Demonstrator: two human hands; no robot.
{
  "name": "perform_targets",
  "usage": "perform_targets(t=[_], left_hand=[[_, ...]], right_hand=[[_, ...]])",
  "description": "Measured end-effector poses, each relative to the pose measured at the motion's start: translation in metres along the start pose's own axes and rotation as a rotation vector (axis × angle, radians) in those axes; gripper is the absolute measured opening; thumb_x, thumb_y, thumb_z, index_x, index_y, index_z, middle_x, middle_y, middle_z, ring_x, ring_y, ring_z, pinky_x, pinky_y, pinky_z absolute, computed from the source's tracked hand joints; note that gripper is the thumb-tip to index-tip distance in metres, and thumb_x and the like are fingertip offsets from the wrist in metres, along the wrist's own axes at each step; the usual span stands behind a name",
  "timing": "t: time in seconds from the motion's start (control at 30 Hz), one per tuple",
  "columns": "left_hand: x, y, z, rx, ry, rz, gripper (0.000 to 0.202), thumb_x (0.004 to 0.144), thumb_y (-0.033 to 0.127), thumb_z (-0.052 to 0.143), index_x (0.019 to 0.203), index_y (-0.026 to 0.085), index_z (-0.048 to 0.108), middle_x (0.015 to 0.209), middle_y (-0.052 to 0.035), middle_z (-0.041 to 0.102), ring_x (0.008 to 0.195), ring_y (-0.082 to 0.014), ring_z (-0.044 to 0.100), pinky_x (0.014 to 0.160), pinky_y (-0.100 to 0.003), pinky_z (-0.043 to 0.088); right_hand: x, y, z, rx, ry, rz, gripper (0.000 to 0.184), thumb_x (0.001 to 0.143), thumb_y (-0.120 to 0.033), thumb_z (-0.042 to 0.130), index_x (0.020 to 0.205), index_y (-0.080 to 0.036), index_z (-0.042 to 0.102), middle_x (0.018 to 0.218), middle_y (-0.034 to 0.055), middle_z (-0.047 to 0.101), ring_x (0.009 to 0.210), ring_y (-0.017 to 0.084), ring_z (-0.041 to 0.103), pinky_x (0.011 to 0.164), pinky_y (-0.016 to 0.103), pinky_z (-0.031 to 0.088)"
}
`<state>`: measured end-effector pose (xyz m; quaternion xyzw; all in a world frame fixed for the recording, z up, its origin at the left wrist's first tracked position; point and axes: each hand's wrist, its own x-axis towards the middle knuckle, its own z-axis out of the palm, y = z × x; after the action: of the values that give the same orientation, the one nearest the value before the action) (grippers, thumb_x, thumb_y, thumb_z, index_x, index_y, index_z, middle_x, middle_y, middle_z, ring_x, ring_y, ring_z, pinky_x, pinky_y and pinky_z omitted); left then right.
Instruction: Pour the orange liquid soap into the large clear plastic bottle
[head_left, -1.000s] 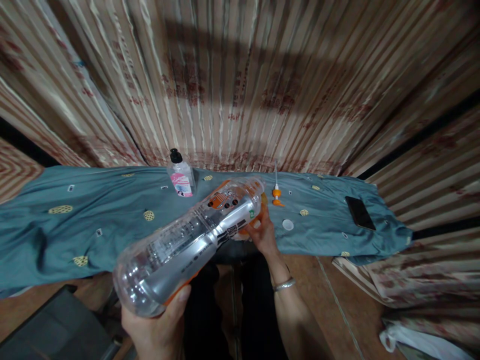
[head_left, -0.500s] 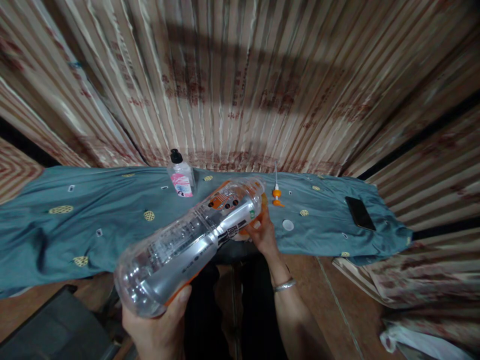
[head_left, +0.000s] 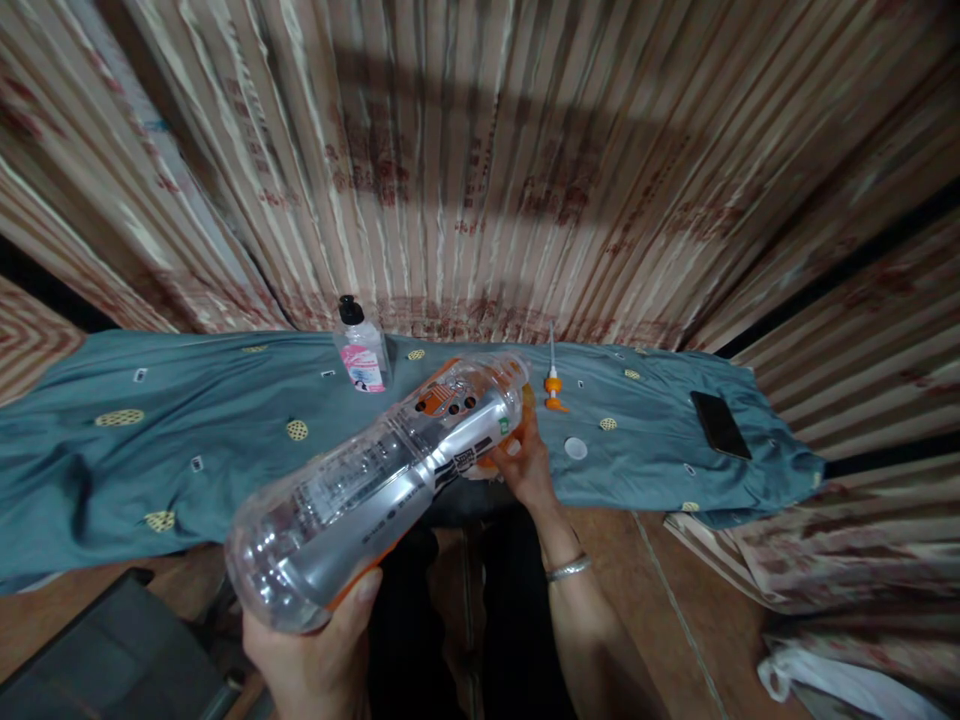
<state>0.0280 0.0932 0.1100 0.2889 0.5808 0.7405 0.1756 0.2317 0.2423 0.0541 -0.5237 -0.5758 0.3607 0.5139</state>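
- The large transparent bottle (head_left: pixel 360 500) is held aslant, its base low at the left and its neck up at the right; seen from above, it crosses the near edge of the blue-green cloth (head_left: pixel 225 430).
- The left hand (head_left: pixel 307 650) has its fingers wrapped round the base end, thumb along the side, on the person's side of that edge.
- The right hand (head_left: pixel 529 470), a bracelet (head_left: pixel 568 568) at its wrist, is at the neck end with fingers curled beside something orange; the bottle hides much of this, so I cannot tell how far they close or on what.
- Just right of the neck lies the orange pump (head_left: pixel 553 388), its tube pointing to the far edge, where the curtain (head_left: pixel 450 150) limits room.
- A small bottle (head_left: pixel 364 360) stands upright near that edge, with a broad stretch of cloth to its left.
- The white disc (head_left: pixel 576 448) lies nearer the front; open cloth separates it from the phone (head_left: pixel 718 424), near the right end.
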Motion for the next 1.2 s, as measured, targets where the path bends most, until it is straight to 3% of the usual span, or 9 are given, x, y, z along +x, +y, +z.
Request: perform_targets(t=[0.1, 0.2, 0.4, 0.6, 1.0, 1.2], left_hand=[[-0.0002, 0.0028, 0.0018, -0.066, 0.096, -0.11, 0.077, 0.047, 0.06, 0.111, 0.115, 0.038, 0.082, 0.121, -0.0053, 0.08, 0.112, -0.0372, 0.078, 0.1, -0.055, 0.068], [-0.0011, 0.0043, 0.0025, -0.074, 0.101, -0.126, 0.072, 0.047, 0.058, 0.11, 0.108, 0.037, 0.08, 0.121, -0.0052, 0.079, 0.121, -0.0406, 0.076, 0.111, -0.061, 0.063], [-0.0002, 0.002, 0.002, -0.07, 0.128, -0.153, 0.068, 0.044, 0.058, 0.111, 0.099, 0.036, 0.079, 0.115, -0.0036, 0.079, 0.115, -0.0382, 0.076, 0.122, -0.063, 0.055], [0.0014, 0.0027, 0.0026, -0.066, 0.137, -0.098, 0.068, 0.041, 0.057, 0.112, 0.095, 0.032, 0.078, 0.104, -0.0028, 0.078, 0.109, -0.0371, 0.077, 0.121, -0.062, 0.056], [0.0004, 0.0044, 0.003, -0.033, 0.103, -0.062, 0.064, 0.049, 0.063, 0.109, 0.099, 0.036, 0.079, 0.111, -0.0055, 0.079, 0.12, -0.0453, 0.076, 0.125, -0.072, 0.051], [-0.0011, 0.0034, 0.0006, -0.039, 0.123, -0.078, 0.063, 0.048, 0.058, 0.11, 0.098, 0.036, 0.079, 0.108, -0.0042, 0.079, 0.122, -0.0423, 0.076, 0.126, -0.066, 0.052]], right_hand=[[-0.0006, 0.0015, -0.0002, -0.009, 0.002, -0.01, 0.088, 0.08, -0.06, 0.091, 0.152, -0.019, 0.061, 0.132, 0.0172, 0.084, 0.119, 0.04, 0.083, 0.104, 0.055, 0.068], [-0.0011, 0.0023, 0.0003, -0.011, 0.007, -0.02, 0.09, 0.081, -0.06, 0.091, 0.155, -0.019, 0.06, 0.132, 0.0163, 0.083, 0.122, 0.039, 0.082, 0.105, 0.052, 0.068], [-0.0009, -0.0005, 0.0012, 0.023, 0.006, -0.013, 0.089, 0.08, -0.056, 0.092, 0.154, -0.018, 0.061, 0.131, 0.017, 0.084, 0.122, 0.04, 0.083, 0.105, 0.054, 0.068], [-0.0005, 0.0022, 0.0009, -0.02, 0.02, -0.001, 0.089, 0.078, -0.058, 0.092, 0.153, -0.019, 0.061, 0.131, 0.0152, 0.085, 0.119, 0.039, 0.084, 0.104, 0.055, 0.069], [0.0, 0.0002, 0.0012, 0.001, 0.005, -0.002, 0.091, 0.078, -0.057, 0.094, 0.154, -0.019, 0.06, 0.131, 0.0163, 0.084, 0.119, 0.04, 0.084, 0.107, 0.056, 0.068], [-0.0001, 0.0001, 0.001, -0.003, 0.0, 0.02, 0.094, 0.076, -0.057, 0.094, 0.154, -0.017, 0.06, 0.132, 0.0185, 0.083, 0.122, 0.041, 0.082, 0.107, 0.057, 0.067]])
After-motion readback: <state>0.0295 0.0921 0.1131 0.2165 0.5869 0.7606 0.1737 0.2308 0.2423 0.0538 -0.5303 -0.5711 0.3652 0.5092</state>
